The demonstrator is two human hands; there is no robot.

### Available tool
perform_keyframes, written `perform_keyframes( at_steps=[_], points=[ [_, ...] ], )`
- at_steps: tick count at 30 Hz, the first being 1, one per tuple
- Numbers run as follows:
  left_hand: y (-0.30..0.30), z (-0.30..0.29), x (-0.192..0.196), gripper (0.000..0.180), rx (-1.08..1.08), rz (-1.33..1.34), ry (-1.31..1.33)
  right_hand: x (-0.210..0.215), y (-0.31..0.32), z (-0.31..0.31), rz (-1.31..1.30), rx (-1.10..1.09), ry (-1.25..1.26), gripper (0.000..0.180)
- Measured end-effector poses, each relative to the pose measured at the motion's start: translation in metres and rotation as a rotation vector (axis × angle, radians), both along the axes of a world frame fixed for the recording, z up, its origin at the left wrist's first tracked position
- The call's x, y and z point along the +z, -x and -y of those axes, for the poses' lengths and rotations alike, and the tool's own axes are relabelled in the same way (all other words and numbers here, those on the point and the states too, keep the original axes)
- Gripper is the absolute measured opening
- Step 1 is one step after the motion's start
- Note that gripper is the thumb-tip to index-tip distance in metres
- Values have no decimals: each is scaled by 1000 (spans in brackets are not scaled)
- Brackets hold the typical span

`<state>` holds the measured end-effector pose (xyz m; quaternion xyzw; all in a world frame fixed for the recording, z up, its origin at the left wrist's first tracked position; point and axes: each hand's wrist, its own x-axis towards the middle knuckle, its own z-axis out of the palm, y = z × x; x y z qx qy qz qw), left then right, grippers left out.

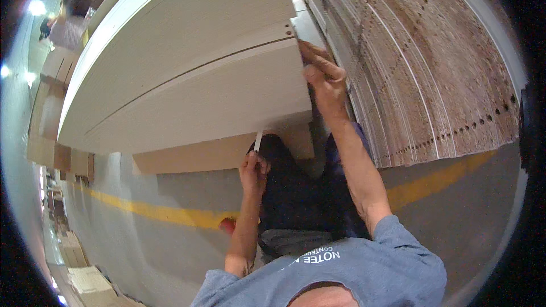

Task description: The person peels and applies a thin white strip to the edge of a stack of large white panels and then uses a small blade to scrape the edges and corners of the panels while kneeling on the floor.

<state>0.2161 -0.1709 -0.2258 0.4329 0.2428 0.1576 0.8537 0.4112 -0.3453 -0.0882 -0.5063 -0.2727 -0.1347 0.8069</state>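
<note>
Your right hand (321,77) is pressing flat, fingers closed together, against the near end of the stack of white panels (187,74). Below that stack's lower edge, your left hand (253,169) is pinching a thin white strip (258,140). Right of the stack, drilled brown boards (421,62) are leaning. Beneath it, a yellow floor line (153,211) is running.

- Stacked panels (187,74): white faces, pale cream edges.
- Panel stack on the right (421,68): speckled brown chipboard edges, rows of dark holes.
- Floor (170,250): grey, with a yellow line (153,211).
- Shirt (364,273): blue-grey.
- Strip (258,141): white.
</note>
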Motion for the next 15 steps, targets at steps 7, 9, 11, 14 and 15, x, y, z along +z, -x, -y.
perform_keyframes(
  at_steps=[7,9,11,14,15],
  points=[
    [19,-17,-25,17,-2,-53,-59,-11,5,-24,-11,-141,204,50],
    [9,-31,-20,15,44,-72,-20,-44,-25,-27,-89,-167,101,43],
    [5,-7,-30,24,9,-4,-133,-75,-43,-1,-24,-110,-12,41],
    [16,-5,-30,29,-22,22,-151,-16,-20,-23,176,-111,15,40],
    [18,-3,-33,28,-6,28,-145,6,-7,-26,240,-163,65,40]
  ],
)
